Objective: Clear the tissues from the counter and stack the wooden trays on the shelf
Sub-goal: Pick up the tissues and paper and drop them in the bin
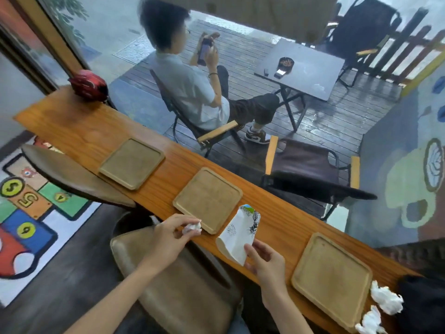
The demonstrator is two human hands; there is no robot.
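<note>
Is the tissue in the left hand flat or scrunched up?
Scrunched up: the tissue is a small crumpled ball pinched in the left hand.

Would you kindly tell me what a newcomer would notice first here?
Three wooden trays line the long counter. Near its front edge, the left hand pinches a crumpled tissue while the right hand holds a printed paper bag. More tissues lie far right.

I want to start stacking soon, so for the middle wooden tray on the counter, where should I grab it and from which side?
Grip the middle tray by its near corner, where it juts past the counter's front edge next to the left hand. Coming from the stool side lets fingers probably slip under the raised rim. The left hand holds a crumpled tissue and the right hand a paper bag.
</note>
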